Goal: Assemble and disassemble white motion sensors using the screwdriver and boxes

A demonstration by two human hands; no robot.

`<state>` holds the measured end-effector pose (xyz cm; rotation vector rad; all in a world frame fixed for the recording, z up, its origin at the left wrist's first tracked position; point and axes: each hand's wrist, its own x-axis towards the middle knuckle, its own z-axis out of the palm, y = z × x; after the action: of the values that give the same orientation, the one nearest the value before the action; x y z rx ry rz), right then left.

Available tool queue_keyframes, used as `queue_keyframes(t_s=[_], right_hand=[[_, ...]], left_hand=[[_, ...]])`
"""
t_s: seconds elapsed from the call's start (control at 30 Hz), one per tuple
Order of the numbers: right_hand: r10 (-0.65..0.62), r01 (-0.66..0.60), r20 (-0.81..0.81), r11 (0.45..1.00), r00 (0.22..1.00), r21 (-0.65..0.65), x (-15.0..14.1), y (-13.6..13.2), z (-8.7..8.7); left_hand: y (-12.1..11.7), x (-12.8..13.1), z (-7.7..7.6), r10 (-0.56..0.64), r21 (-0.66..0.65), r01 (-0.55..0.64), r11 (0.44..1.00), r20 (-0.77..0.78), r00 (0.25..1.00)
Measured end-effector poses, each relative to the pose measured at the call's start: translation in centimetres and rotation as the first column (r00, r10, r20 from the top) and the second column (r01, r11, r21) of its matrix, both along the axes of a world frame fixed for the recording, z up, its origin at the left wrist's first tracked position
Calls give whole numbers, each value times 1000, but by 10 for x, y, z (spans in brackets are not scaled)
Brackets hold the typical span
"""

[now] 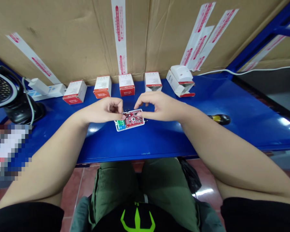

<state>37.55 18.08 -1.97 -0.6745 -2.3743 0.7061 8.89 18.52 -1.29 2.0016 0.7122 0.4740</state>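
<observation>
A shallow white plastic-rimmed case with a red circuit board and a green-and-blue part (131,120) was seen on a glossy blue tabletop (135,146), between the two hands, slightly tilted in view. The upper left of the case was touched by the thumb of the left hand (107,109), its fingers curled; whether anything was pinched there could not be told. The board's upper right was met by the thumb of the right hand (157,106), its fingers bent above; a pinch could not be made out there either. Four white-and-red cardboard boxes (102,87) were ranged behind, near a brown cardboard backing (74,38). At the right end of the row, a white rounded plastic unit (184,73) was borne on an open white-and-red carton (175,84). A yellow-and-black handle (222,119) was partly hidden by the right forearm.
</observation>
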Motion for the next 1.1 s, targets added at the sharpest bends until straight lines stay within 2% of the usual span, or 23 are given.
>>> queue_keyframes(t_s=[0.1, 0.2, 0.27, 0.37, 0.47, 0.57, 0.7, 0.8, 0.93, 1.0, 1.1], right_hand=[[-189, 185, 65, 981, 980, 62, 25, 9, 9], [-315, 329, 233, 944, 920, -19, 61, 22, 15], [-317, 367, 349, 926, 882, -89, 83, 29, 18], [-326, 418, 461, 902, 825, -111, 105, 37, 17], [-323, 422, 517, 903, 793, -84, 115, 45, 9], [-300, 388, 528, 920, 794, -61, 118, 52, -1], [-335, 422, 537, 905, 774, -45, 115, 53, -4], [-341, 411, 442, 909, 830, -70, 105, 43, 8], [-185, 223, 197, 955, 963, -195, 70, 18, 23], [-85, 107, 121, 977, 989, -186, 44, 6, 24], [40, -28, 116, 994, 992, -104, 9, -7, 14]], left_hand=[[2, -1, -2, -27, -4, 27, 1000, -35, 999], [3, -2, -4, -17, 83, 24, 996, -84, 996], [3, -3, -4, 6, 154, 13, 988, -125, 992], [1, -2, -3, 33, 220, 4, 975, -162, 986], [-1, 2, -3, 59, 282, -10, 959, -162, 985], [-4, 6, -3, 82, 322, -27, 946, -157, 984], [-6, 7, 0, 66, 297, -11, 955, -173, 983], [-6, 5, 0, 41, 267, 10, 964, -187, 982], [-5, 1, -6, 40, 238, -2, 971, -157, 987], [-5, 0, -8, 33, 251, 4, 968, -143, 989], [-5, 1, -11, 4, 301, 38, 953, -137, 991]])
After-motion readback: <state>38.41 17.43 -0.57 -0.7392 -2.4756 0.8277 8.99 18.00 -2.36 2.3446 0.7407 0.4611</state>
